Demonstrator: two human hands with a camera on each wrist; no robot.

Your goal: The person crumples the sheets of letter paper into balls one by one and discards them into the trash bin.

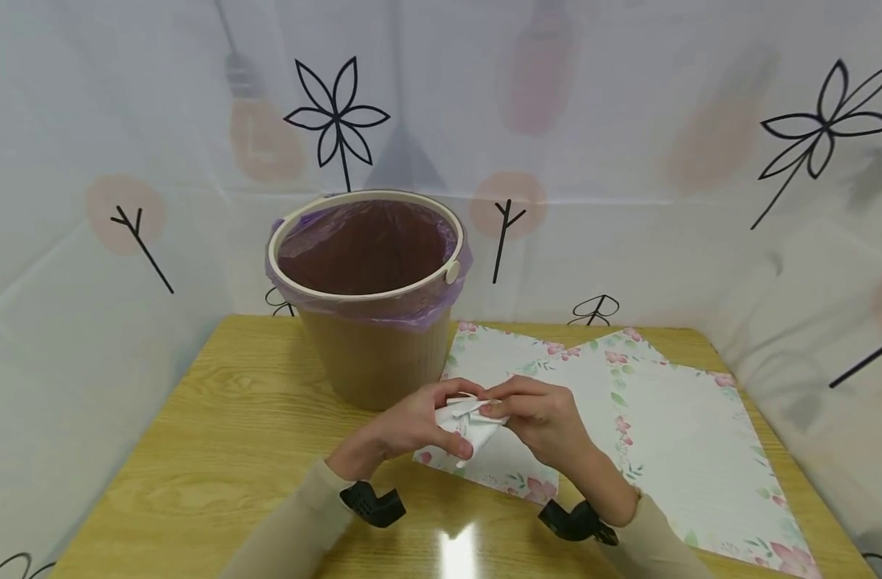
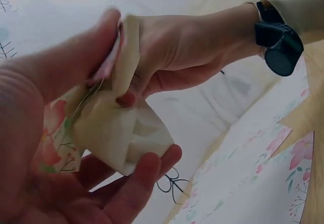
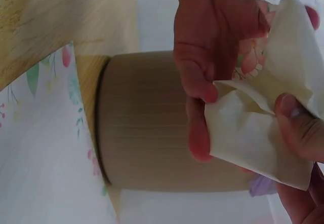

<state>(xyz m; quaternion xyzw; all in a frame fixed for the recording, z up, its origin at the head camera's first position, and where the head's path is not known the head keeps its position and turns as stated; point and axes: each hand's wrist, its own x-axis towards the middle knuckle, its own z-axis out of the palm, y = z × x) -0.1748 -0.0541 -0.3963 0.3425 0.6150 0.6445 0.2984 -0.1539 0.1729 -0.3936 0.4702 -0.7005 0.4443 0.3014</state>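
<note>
Between both hands is a partly crumpled sheet of floral-printed paper (image 1: 473, 416), its white back mostly facing outward. My left hand (image 1: 415, 422) grips it from the left, thumb on one side and fingers curled round the other. From the right, my right hand (image 1: 549, 418) pinches the folded paper. In the right wrist view the right thumb (image 3: 298, 125) presses into the folds, and the left fingers (image 3: 200, 133) hold the opposite edge. Pink flowers on the paper (image 2: 53, 133) show beside the left palm in the left wrist view.
A beige bin (image 1: 383, 354) with a purple liner (image 1: 412, 310) stands upright behind the left hand. Several flat floral sheets (image 1: 687, 450) overlap on the right of the wooden table (image 1: 216, 450). A patterned cloth (image 1: 426, 96) hangs behind and at the sides.
</note>
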